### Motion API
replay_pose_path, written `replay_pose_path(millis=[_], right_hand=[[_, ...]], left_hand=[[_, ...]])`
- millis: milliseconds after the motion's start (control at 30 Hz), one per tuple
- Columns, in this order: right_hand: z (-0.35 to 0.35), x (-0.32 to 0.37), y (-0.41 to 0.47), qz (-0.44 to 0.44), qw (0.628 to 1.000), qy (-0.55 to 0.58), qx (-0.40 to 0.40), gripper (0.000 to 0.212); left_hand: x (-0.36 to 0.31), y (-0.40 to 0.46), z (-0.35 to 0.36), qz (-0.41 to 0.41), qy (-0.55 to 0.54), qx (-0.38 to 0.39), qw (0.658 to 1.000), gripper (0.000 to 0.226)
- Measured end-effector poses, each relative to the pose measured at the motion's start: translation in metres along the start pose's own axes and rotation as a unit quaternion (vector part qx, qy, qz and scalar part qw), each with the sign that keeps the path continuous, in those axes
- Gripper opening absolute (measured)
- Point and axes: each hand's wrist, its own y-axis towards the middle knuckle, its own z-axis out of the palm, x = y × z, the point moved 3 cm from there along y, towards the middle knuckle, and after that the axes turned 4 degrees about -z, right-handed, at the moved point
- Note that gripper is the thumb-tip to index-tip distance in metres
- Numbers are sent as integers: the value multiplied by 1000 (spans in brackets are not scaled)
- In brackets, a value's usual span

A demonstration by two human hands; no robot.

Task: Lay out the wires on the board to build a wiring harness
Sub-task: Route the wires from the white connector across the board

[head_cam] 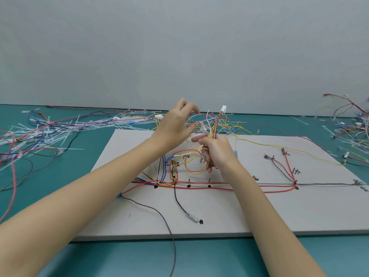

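Note:
A grey board [259, 212] lies on the teal table, with red, black and blue wires laid along marked lines. My right hand [216, 151] grips a bundle of coloured wires [213, 126] above the board's far middle; the bundle rises to a white connector [223, 108]. Yellow and orange loops [194, 166] hang below that hand. My left hand [176, 121] is raised just left of the bundle, fingers curled, blurred; whether it pinches a thin wire I cannot tell.
Loose white cable ties and wires [50, 130] cover the table at the far left. More tangled wires [351, 126] lie at the far right. A black wire with a metal tip [191, 217] rests on the board's front. A grey wall stands behind.

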Motion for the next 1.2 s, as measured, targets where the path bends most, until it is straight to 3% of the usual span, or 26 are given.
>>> replay_pose_path(millis=[133,233,333,500,633,767,900,1033,1133,1200], right_hand=[[-2,1,0,-7,999,5,-42,22],[-3,3,-2,-13,998,11,-53,15],[-8,5,-2,-16,995,47,-84,17],[-21,7,2,-6,978,155,-139,30],[-22,10,-1,-43,973,183,-134,36],[-18,12,-3,-74,965,222,-117,26],[-14,11,-4,-77,973,190,-106,21],[-13,12,-6,-77,981,148,-98,33],[-10,16,-8,-90,983,141,-81,33],[-9,16,-9,-91,987,118,-68,35]], left_hand=[[-5,-1,13,25,39,53,997,16],[-1,1,20,-27,22,90,995,7],[3,1,19,-73,-26,102,992,10],[22,-4,13,-87,69,154,982,31],[37,0,7,-151,32,130,979,24],[54,3,6,-209,23,132,969,27],[56,7,9,-296,35,92,950,29],[34,4,0,-210,90,55,972,40],[16,5,-6,-168,13,29,985,51],[6,9,-12,-206,-104,9,973,54]])
